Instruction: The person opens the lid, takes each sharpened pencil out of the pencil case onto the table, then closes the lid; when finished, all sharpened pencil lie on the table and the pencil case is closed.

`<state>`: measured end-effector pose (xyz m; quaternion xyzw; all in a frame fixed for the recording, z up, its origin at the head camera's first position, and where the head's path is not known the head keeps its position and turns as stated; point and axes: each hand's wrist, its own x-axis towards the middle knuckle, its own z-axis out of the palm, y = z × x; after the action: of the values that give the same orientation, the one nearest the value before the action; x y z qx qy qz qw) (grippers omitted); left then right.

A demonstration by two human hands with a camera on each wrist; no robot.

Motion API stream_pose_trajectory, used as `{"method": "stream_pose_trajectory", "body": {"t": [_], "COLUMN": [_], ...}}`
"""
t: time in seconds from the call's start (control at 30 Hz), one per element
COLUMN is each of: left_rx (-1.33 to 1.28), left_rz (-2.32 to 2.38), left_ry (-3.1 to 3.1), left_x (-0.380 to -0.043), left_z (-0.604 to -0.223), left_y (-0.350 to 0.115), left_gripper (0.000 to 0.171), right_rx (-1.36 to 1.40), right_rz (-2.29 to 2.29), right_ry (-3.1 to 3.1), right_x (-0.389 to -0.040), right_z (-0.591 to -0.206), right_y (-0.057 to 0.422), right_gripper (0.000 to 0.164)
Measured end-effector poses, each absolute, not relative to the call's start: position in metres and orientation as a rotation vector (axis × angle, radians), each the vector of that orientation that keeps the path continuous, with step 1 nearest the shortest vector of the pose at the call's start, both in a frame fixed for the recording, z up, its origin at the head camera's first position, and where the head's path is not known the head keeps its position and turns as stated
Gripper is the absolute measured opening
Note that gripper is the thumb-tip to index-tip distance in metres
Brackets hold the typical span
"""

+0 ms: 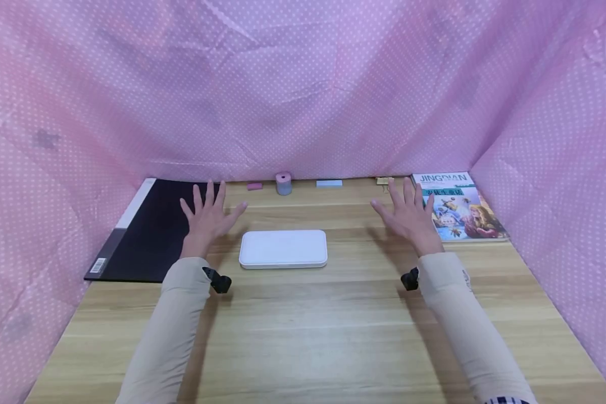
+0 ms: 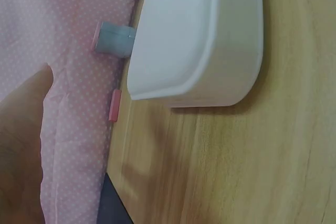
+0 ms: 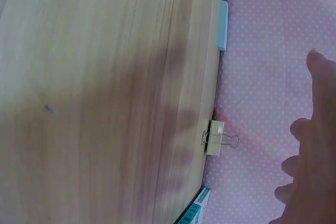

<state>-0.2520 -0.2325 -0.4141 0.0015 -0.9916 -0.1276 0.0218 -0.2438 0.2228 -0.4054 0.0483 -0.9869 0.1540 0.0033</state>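
A white lidded box (image 1: 283, 248) with rounded corners lies on the wooden table between the two hands. My left hand (image 1: 207, 219), fingers spread, hovers over the right edge of a black folder (image 1: 148, 230), left of the box. In the left wrist view the end of the white box (image 2: 194, 40) stands close, with the left thumb (image 2: 26, 98) at the side. My right hand (image 1: 409, 219) is also spread and holds nothing; its fingers overlap the left edge of a magazine (image 1: 457, 205) in the head view. The right wrist view shows the right hand (image 3: 310, 156) in the air.
Along the back edge sit a pink block (image 1: 255, 186), a pink and grey-blue roll (image 1: 284, 183), a light blue strip-shaped block (image 1: 329, 183) and a pale yellow binder clip (image 1: 384, 181). Pink dotted cloth (image 1: 303, 112) hangs behind and at both sides of the table (image 1: 303, 336).
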Motion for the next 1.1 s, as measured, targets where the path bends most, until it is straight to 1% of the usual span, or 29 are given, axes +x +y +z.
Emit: {"method": "stream_pose_trajectory", "body": {"t": [0.1,0.23,0.33,0.47,0.6,0.73,0.9,1.03,1.1], "left_rx": [-0.020,-0.076,-0.122,-0.183,-0.233,-0.250,-0.225,-0.254,-0.271], "left_rz": [-0.489,-0.755,-0.974,-1.129,-1.236,-1.366,-1.548,-1.467,-1.351], "left_ry": [-3.064,-3.021,-2.969,-2.934,-2.944,-2.954,-2.943,-2.985,-3.018], "left_x": [-0.253,-0.251,-0.246,-0.233,-0.217,-0.203,-0.191,-0.187,-0.186], "left_z": [-0.414,-0.412,-0.410,-0.408,-0.414,-0.427,-0.448,-0.459,-0.462], "left_y": [-0.236,-0.241,-0.243,-0.241,-0.237,-0.230,-0.213,-0.200,-0.197], "left_gripper": [0.087,0.086,0.078,0.065,0.063,0.070,0.092,0.113,0.119], "right_rx": [0.200,0.363,0.478,0.568,0.645,0.752,0.906,0.960,0.951], "right_rz": [0.513,0.637,0.753,0.879,0.998,1.059,1.112,1.063,1.025], "right_ry": [-3.051,-2.950,-2.880,-2.839,-2.872,-2.905,-2.951,-3.002,-3.019], "right_x": [-0.247,-0.252,-0.252,-0.246,-0.234,-0.222,-0.209,-0.201,-0.200], "right_z": [-0.406,-0.406,-0.408,-0.416,-0.427,-0.439,-0.451,-0.455,-0.456], "right_y": [0.222,0.214,0.200,0.175,0.152,0.130,0.107,0.096,0.093], "right_gripper": [0.079,0.078,0.077,0.075,0.075,0.078,0.085,0.092,0.095]}}
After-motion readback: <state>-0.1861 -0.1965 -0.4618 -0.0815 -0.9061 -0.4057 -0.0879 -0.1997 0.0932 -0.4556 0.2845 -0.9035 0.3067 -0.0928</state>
